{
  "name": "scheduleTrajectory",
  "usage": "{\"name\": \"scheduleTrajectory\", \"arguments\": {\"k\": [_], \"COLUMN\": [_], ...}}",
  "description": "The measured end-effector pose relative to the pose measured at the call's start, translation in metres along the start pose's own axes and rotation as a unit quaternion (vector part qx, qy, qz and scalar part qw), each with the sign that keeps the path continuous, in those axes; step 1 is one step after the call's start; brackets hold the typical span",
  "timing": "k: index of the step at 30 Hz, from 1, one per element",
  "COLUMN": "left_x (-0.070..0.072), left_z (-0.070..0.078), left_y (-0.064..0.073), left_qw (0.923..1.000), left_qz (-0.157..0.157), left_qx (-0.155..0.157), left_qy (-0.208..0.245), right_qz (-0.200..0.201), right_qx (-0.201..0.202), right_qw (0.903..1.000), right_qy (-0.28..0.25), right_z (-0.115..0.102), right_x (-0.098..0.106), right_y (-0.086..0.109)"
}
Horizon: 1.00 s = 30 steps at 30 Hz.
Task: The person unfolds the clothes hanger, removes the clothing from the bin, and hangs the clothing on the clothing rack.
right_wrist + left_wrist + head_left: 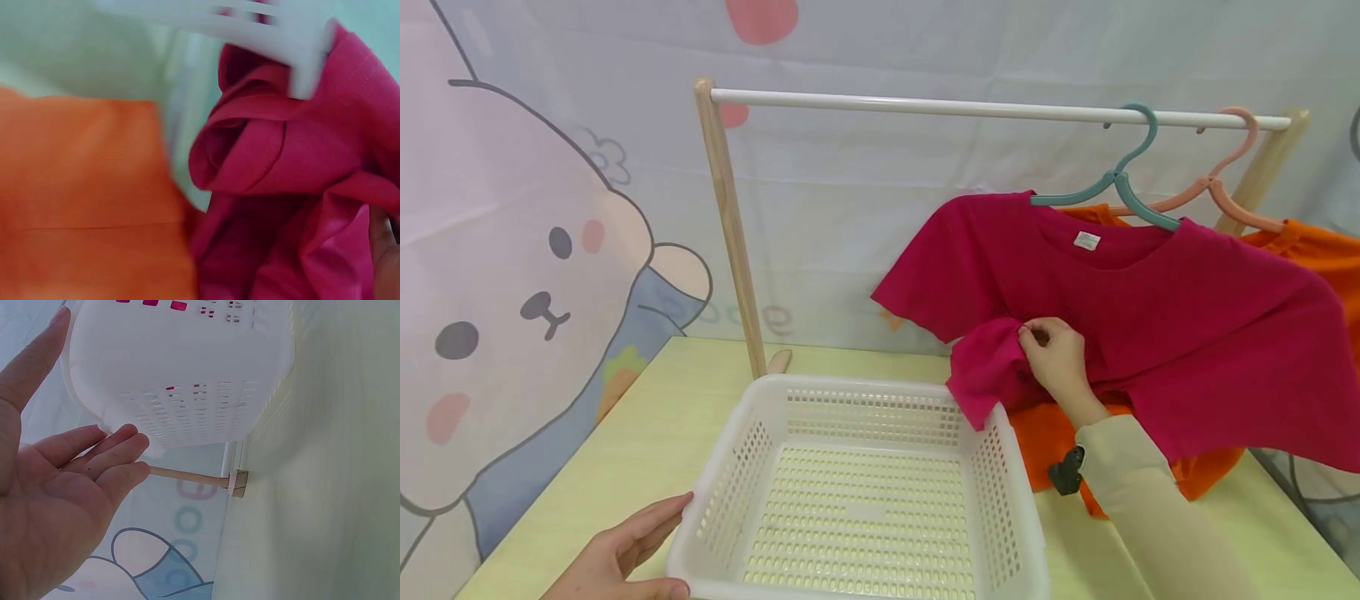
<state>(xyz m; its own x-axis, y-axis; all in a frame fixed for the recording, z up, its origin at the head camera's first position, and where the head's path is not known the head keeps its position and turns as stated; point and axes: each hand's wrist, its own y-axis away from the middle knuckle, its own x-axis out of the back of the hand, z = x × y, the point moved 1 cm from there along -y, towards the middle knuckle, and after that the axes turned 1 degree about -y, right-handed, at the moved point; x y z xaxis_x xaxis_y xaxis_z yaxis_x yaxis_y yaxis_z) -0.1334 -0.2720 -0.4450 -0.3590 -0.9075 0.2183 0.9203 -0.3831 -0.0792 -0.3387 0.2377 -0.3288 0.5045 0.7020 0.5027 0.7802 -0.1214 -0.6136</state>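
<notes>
A magenta T-shirt (1097, 308) hangs on a teal hanger (1138, 179), its white neck label showing. My right hand (1056, 358) pinches a bunched lower part of this shirt between thumb and fingers. One corner of the fabric drapes over the back right rim of a white plastic basket (857, 392), as the right wrist view also shows with the folded magenta cloth (275, 144). At the basket's left side is my left hand (625, 554), fingers extended and fingertips at the rim. In the left wrist view this hand (75, 481) has nothing in its grasp.
A rack with a white rail (925, 106) and wooden legs (730, 225) stands behind the basket. Behind the magenta shirt, an orange shirt (1315, 258) hangs on a pink hanger (1217, 175). The pale yellow table (647, 417) meets a printed cloth backdrop (842, 225).
</notes>
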Motion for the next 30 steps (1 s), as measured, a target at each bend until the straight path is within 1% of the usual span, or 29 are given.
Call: {"name": "scheduleTrajectory", "arguments": {"k": [3,7,9,12,19,22,26,28,30], "left_x": [0.000,-0.001,-0.001,-0.002,-0.002,-0.002,-0.002,-0.001,-0.002], "left_z": [-0.001,-0.001,-0.001,-0.001,-0.001,-0.001,-0.001,-0.001,-0.001], "left_y": [0.000,-0.001,-0.001,0.000,0.000,0.000,0.000,0.000,0.000], "left_qw": [1.0000,1.0000,1.0000,0.9999,0.9998,0.9998,1.0000,1.0000,1.0000], "left_qz": [-0.006,-0.006,-0.002,0.001,-0.001,-0.002,-0.004,-0.004,-0.003], "left_qx": [-0.002,-0.004,-0.006,-0.011,-0.021,-0.019,-0.008,-0.004,-0.003], "left_qy": [0.005,0.002,-0.002,-0.005,-0.003,-0.001,0.005,0.006,0.004], "right_qz": [-0.038,-0.076,-0.093,-0.115,-0.164,-0.179,-0.198,-0.204,-0.202], "right_qx": [0.028,0.044,0.050,0.068,0.142,0.168,0.189,0.190,0.192], "right_qw": [0.9989,0.9960,0.9941,0.9903,0.9728,0.9646,0.9545,0.9525,0.9527], "right_qy": [0.006,0.017,0.023,0.036,0.081,0.096,0.119,0.123,0.121], "right_z": [0.011,0.023,0.029,0.037,0.055,0.060,0.065,0.067,0.067], "right_x": [-0.009,-0.017,-0.020,-0.025,-0.029,-0.030,-0.032,-0.033,-0.034], "right_y": [0.011,0.021,0.024,0.030,0.044,0.051,0.059,0.062,0.064]}}
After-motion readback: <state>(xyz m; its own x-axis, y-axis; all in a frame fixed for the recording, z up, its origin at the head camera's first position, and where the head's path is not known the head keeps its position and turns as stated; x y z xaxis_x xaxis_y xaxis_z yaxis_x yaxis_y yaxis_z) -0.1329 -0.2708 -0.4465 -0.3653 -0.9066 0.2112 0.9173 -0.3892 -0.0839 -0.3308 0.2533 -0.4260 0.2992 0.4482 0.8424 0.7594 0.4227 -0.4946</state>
